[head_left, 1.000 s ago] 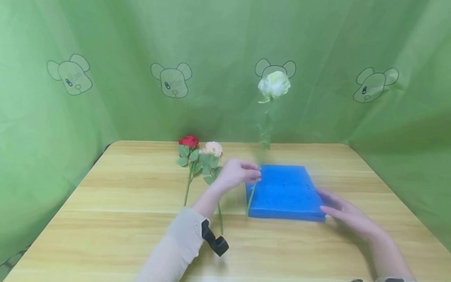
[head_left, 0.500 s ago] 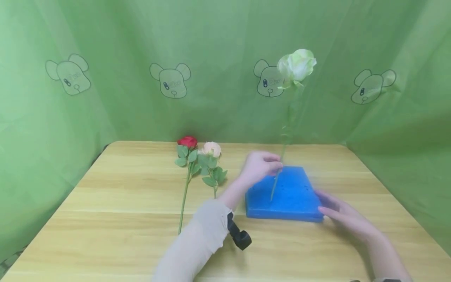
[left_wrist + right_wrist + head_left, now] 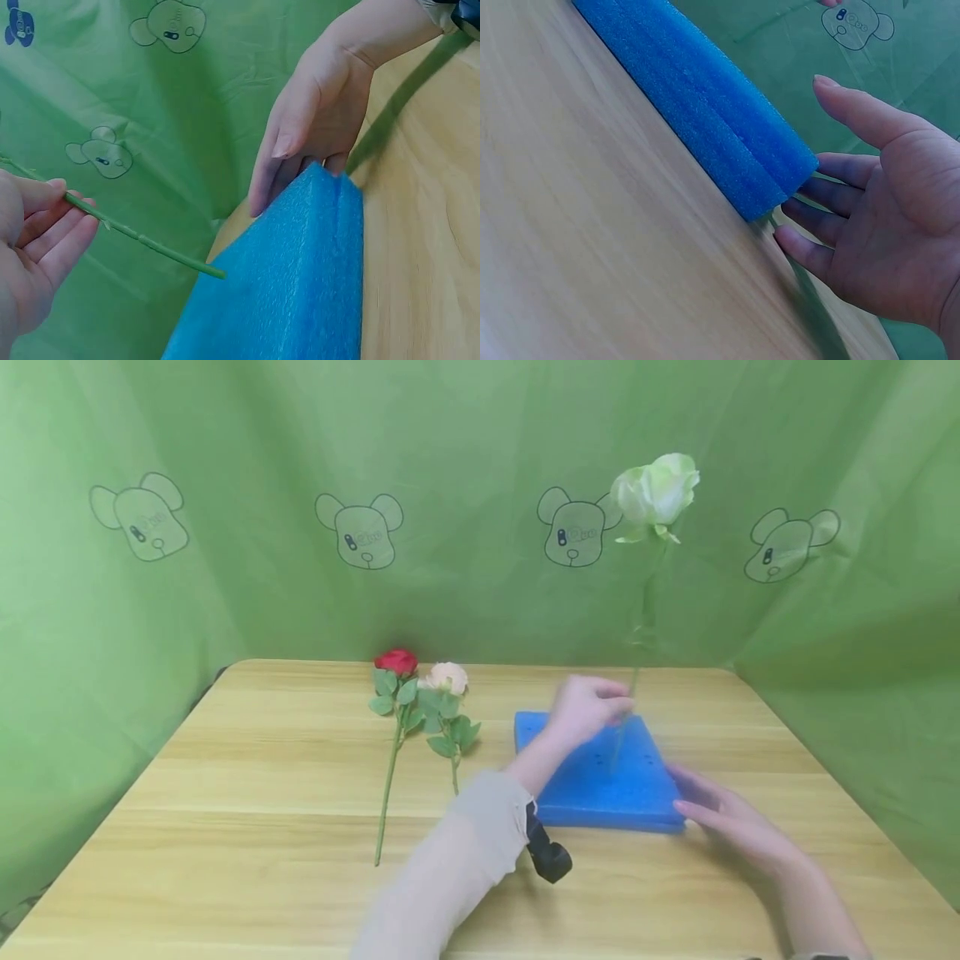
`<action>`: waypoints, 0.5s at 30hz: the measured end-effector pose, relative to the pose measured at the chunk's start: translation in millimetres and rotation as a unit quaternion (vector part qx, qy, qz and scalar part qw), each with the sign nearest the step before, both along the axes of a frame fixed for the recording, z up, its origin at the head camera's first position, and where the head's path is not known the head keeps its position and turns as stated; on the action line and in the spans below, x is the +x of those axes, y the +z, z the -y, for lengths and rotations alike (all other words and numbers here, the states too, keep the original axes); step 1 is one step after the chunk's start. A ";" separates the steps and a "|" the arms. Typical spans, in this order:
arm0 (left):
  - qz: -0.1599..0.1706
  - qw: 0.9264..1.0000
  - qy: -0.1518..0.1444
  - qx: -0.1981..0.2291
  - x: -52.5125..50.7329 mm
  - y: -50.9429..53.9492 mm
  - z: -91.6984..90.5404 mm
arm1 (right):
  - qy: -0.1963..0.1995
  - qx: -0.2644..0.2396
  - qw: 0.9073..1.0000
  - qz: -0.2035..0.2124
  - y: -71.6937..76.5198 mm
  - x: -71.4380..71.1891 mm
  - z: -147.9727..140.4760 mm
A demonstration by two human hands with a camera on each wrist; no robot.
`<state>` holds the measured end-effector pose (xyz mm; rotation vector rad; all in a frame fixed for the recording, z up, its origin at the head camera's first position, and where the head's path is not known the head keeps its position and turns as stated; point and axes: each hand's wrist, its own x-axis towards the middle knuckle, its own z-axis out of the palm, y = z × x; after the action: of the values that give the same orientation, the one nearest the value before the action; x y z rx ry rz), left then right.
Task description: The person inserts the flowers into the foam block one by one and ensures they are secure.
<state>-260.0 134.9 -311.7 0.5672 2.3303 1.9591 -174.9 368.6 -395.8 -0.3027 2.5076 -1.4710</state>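
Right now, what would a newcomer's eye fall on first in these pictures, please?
Likely the white rose, held up by its stem in the left hand over the blue block. That vivid block may come next, on the table with the right hand at its edge. To its left lie a red rose and a pink rose.

Left hand (image 3: 30, 274) pinches green stem (image 3: 142, 238); right hand (image 3: 319, 112) beside blue block (image 3: 285, 277).

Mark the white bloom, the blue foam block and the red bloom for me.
White bloom (image 3: 656, 492): head view, on its petals.
Blue foam block (image 3: 588, 782): head view, on its top face.
Red bloom (image 3: 396, 662): head view, on its petals.
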 end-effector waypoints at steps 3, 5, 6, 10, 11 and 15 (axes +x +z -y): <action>-0.016 1.000 0.005 -0.016 0.7 2.2 -8.1 | 0.001 -0.005 1.000 -0.002 -0.7 0.3 -0.3; -0.031 0.999 0.006 -0.027 0.4 3.0 -12.7 | 0.001 -0.010 1.000 0.000 -0.8 0.6 0.0; -0.039 0.999 0.006 -0.034 0.1 3.3 -14.8 | 0.000 -0.013 1.000 0.002 -0.8 0.7 0.2; -0.058 0.997 0.011 -0.055 -2.2 1.9 -23.4 | 0.003 -0.018 1.000 -0.002 -1.4 0.7 0.5; -0.061 0.996 0.013 -0.058 -2.9 1.0 -25.7 | 0.005 -0.019 1.000 -0.004 -1.4 0.8 0.6; -0.063 0.995 0.024 -0.069 -4.5 -4.7 -35.1 | 0.006 -0.015 1.000 -0.009 -1.2 1.2 0.4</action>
<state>-264.6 170.0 -316.4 0.6490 2.5526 1.8122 -173.7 368.2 -397.1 -0.3375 2.4953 -1.5100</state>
